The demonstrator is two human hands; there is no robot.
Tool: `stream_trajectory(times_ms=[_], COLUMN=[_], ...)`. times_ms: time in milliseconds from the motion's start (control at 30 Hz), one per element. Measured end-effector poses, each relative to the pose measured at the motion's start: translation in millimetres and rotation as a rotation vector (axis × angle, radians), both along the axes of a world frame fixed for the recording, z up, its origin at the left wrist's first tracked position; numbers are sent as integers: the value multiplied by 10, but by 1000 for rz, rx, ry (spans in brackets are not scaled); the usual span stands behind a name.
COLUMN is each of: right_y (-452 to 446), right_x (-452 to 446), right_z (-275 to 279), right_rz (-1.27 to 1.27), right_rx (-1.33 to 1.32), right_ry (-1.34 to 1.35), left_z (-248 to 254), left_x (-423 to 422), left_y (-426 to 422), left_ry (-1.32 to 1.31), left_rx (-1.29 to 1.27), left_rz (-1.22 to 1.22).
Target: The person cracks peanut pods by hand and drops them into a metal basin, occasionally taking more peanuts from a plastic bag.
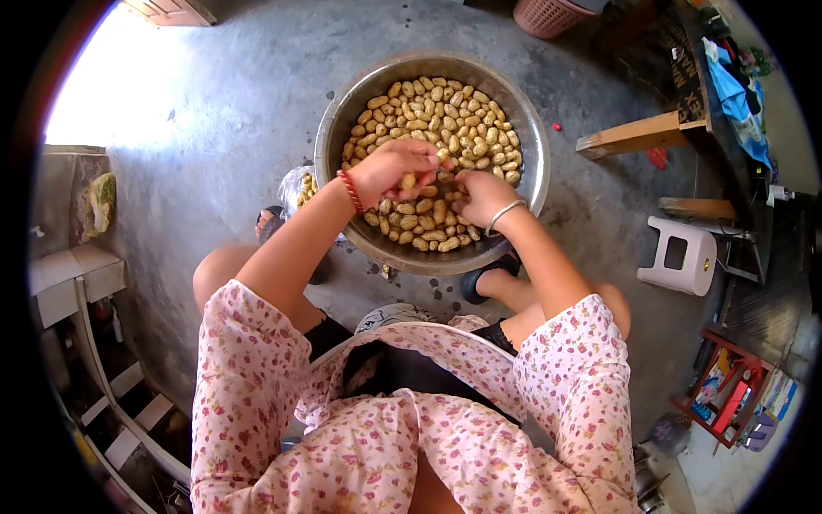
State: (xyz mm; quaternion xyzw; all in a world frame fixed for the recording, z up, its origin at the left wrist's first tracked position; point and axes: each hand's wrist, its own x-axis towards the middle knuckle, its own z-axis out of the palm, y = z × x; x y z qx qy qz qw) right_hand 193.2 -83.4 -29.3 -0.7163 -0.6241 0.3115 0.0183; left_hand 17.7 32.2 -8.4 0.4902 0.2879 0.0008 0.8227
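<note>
A wide metal basin (330, 141) stands on the floor, holding many wet, unshelled peanuts (428, 107). Over its middle is my left hand (402, 170), a red bracelet at the wrist, with its fingers closed on peanuts; one shows at the fingertips and another below the palm. My right hand (484, 199), with a silver bangle, reaches down among the peanuts just to the right. Its fingers are bent, and their tips are partly hidden, so what they hold cannot be made out.
A clear plastic bag (295, 184) with peanuts lies left of the basin. At the right are a pale plastic stool (678, 257) and a wooden table leg (629, 135). A pink basket (548, 17) stands at the top. Low shelves (77, 274) line the left.
</note>
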Motion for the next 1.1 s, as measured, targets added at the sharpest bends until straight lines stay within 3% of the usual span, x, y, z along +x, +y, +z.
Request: stream_trajectory(times_ms=[100, 267, 300, 367, 433, 467, 500, 567, 633, 667, 767, 800, 833, 867, 900, 967, 1033, 1100], right_y=[72, 162, 169, 173, 171, 174, 177, 176, 170, 172, 162, 142, 136, 127, 110, 115, 169, 206], right_x=[40, -49, -96, -168, -241, -270, -308, -440, -498, -522, -512, -577, -605, -631, -658, -682, -696, -748], right_z=[172, 341, 373, 423, 455, 457, 474, 492, 285, 344, 307, 499, 490, 503, 532, 543, 593, 541], right_rz=[-150, -573, -614, -698, -814, -845, -877, -964, -763, -762, -567, -385, -233, -161, -129, 70, 125, -217], right_rx=[104, 8, -42, -149, -196, -195, -194, -53, 192, 148, 335, 538, 760, 821, 852, 1016, 1087, 963], right_ry=[130, 1040, 1101, 1219, 1262, 1276, 1290, 1130, 841, 840, 609, 373, 224, 125, -3, -166, -73, 79], left_z=[159, 149, 163, 265, 171, 186, 220, 317, 315, 312, 369, 282, 130, 233, 359, 229, 355, 366], left_x=[-147, -194, -183, -162, -148, -115, -162, -188, -213, -225, -239, -197, -165, -142, -163, -216, -199, -113], left_y=[63, -40, -114, -221, -338, -370, -404, -511, -532, -542, -502, -514, -526, -547, -496, -438, -433, -524], left_ry=[-294, -225, -172, -59, -67, -121, 70, 167, 185, 196, 130, 103, 66, 136, 204, 106, 247, 182], left_rx=[-446, -355, -175, -57, 348, 1004, 1237, 1400, 1457, 1484, 1221, 1126, 748, 166, -145, -525, -308, 283], left_rz=[52, 240, 275, 331, 328, 321, 157, 100, 49, 25, 166, 277, 376, 407, 331, 233, 223, 434])
